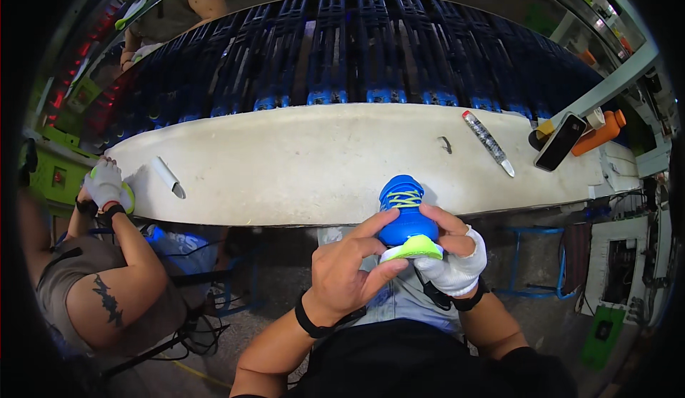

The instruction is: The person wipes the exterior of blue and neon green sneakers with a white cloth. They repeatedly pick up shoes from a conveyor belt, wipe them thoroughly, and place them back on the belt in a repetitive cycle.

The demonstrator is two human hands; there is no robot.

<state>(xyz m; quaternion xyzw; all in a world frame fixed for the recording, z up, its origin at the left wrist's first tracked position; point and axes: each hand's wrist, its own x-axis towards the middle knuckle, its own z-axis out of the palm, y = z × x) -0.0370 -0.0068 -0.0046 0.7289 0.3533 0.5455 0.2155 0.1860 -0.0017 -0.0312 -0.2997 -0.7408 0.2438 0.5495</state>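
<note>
Over the near edge of the bench, both hands hold a blue shoe (412, 228) with yellow-green laces, its toe toward me. A white and lime-green sole (414, 248) lies against the toe end; whether it is fixed there I cannot tell. My left hand (346, 269), bare, grips the left side, with fingers along the blue upper and the thumb under the sole. On the right side, my right hand (457, 259), in a white glove with bare fingertips, closes on the shoe and the sole's edge. The shoe's underside is hidden.
A pale bench top (300, 162) borders a dark slatted conveyor (328, 48). On it lie a marker pen (489, 143), a white tube (168, 177) and a dark scrap (446, 144). A phone (561, 142) leans near an orange bottle (601, 134). At left, a co-worker's gloved hand (107, 184) holds a sole.
</note>
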